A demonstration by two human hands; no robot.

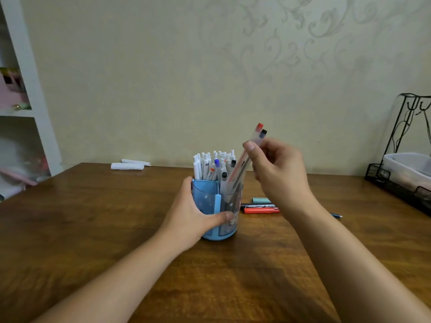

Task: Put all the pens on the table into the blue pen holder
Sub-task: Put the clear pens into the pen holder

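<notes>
Right hand (279, 169) pinches two clear stick pens (245, 157), red and black capped, slanted with tips already inside the translucent blue plastic pen holder (210, 201). Left hand (193, 213) wraps the holder at mid-bench. More pens, red marker (261, 210) among them, lie just right, nearer the right hand. Brown wooden bench (93, 229); patterned beige wall (163, 78).

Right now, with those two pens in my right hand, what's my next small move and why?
Probably lower and release them: the right hand holds two pens tilted with tips already inside the blue pen holder, which the left hand steadies.
</notes>
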